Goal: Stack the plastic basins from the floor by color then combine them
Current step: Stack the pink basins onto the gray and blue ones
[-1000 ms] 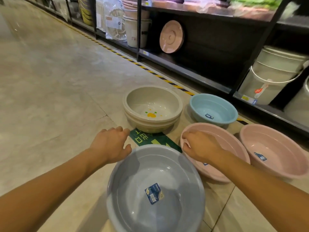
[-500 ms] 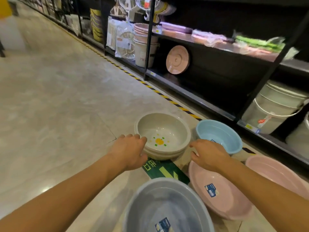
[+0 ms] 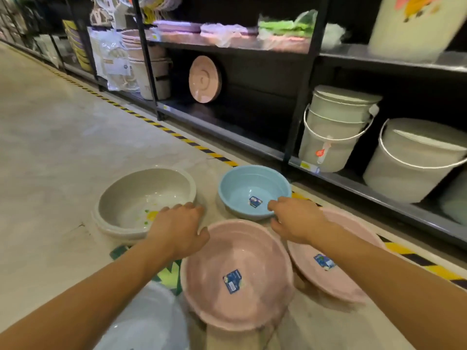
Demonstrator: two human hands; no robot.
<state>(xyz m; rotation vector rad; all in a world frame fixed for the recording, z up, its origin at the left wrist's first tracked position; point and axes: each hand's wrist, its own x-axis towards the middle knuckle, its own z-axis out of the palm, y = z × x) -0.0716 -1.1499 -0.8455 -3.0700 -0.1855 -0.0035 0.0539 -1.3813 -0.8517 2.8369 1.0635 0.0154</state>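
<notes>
Left hand (image 3: pixel 180 227) and right hand (image 3: pixel 295 218) well apart, both palm down. Left: fingers relaxed, holding nothing, over gap between beige basin stack (image 3: pixel 141 195) and front pink basin (image 3: pixel 252 251). Right: thumb and forefinger spread at near rim of blue basin (image 3: pixel 242 188); contact not discernible. Second pink basin (image 3: pixel 333 284) partly under right forearm. Grey basin (image 3: pixel 146 322) nearest camera. All on floor (image 3: pixel 50 160), beside shelf rack holding white buckets (image 3: pixel 331 137).

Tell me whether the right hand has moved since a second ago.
Yes. Against the blue basin, the right hand has moved forward: earlier it was short of the basin, and now its fingers reach the basin's near rim.
</notes>
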